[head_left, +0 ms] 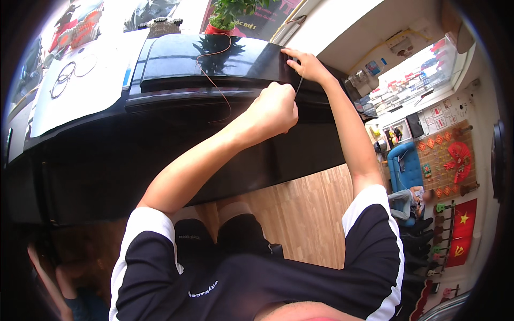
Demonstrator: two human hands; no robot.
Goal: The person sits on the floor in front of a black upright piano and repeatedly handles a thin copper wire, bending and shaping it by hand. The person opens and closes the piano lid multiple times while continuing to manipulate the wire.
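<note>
Black cabinet (214, 152) fills the middle, piano-like, probably heavy and stiff enough to brace on. Open wood floor (305, 214) below its near edge. Glossy lid (171, 60) on top: looks slick, likely to scratch, and its front lip could snag wire. White sheet (93, 88) lies left of the lid, loose coil (63, 80) on it. Potted plant (220, 24) at the lid's back edge, so keep slack off it. Left hand (276, 107) is a closed fist on the dark strand, in front of the lid's front edge. Right hand (310, 67) sits at the lid's right end, fingers partly bent; can't tell if it pinches the strand. Copper strand (215, 84) snakes from near the pot over the lip; can't tell if it joins the other. Dark strand (299, 90) runs fist to right hand: should be light, springy, kink-prone; best held near its ends. Room is mostly toward the body.
</note>
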